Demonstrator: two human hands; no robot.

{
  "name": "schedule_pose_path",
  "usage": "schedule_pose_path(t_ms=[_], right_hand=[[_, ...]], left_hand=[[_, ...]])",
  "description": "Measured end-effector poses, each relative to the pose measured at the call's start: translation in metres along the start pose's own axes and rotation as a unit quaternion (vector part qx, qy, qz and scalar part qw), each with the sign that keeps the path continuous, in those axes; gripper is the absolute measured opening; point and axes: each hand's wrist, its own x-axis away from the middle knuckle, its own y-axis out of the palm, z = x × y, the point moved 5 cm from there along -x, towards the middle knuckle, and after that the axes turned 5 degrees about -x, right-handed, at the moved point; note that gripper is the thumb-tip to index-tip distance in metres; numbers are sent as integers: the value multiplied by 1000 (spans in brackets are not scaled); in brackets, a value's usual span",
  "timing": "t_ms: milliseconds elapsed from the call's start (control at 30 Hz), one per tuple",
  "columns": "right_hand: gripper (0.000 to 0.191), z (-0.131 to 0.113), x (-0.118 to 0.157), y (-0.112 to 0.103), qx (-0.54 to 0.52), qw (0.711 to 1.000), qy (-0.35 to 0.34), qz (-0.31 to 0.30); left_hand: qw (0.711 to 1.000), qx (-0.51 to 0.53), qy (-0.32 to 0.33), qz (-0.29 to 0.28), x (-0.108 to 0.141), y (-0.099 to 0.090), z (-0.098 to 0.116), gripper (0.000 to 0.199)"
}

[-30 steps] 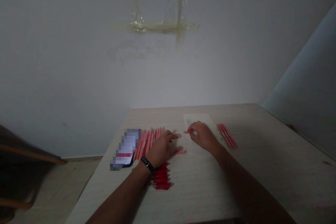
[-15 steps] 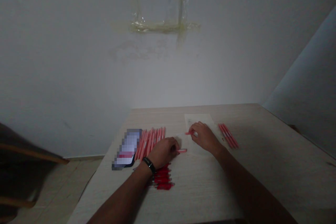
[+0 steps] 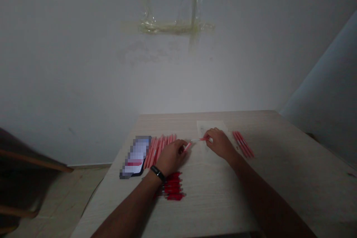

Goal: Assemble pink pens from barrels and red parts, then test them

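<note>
My left hand (image 3: 172, 157) grips a short pink pen barrel (image 3: 187, 146) between its fingers. My right hand (image 3: 219, 143) pinches a thin pale pen piece (image 3: 198, 140), whose far end meets the barrel's tip above the table. Several pink pen barrels (image 3: 160, 148) lie side by side just beyond my left hand. Near my left wrist lies a cluster of red pen parts (image 3: 173, 186). A small bundle of pink pens (image 3: 243, 144) lies to the right of my right hand, beside a white paper sheet (image 3: 213, 128).
A pale wooden table (image 3: 220, 200) carries everything, and its left edge drops to a tiled floor. A phone (image 3: 136, 157) with a pixelated screen lies left of the pink row. A dark wood-trimmed chair (image 3: 19, 163) stands at the far left, before a taped wall.
My left hand has moved up and right, raising the pink barrel from low beside it to an angle toward my right hand. The two held pieces now meet between my hands.
</note>
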Motion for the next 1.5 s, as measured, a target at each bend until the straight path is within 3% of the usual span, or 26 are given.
schedule_pose_path(t_ms=[200,567,1500], right_hand=[[15,4,2,0,1,1000,-7,5],[16,3,0,2,20,1000,-5,-16],[19,-24,1,8,-62,994,-82,-18]], left_hand=[[1000,-9,-10,23,0,-5,-1,20],[1000,-6,4,5,-1,-4,1,27],[999,-23,27,4,1,2,-5,28]])
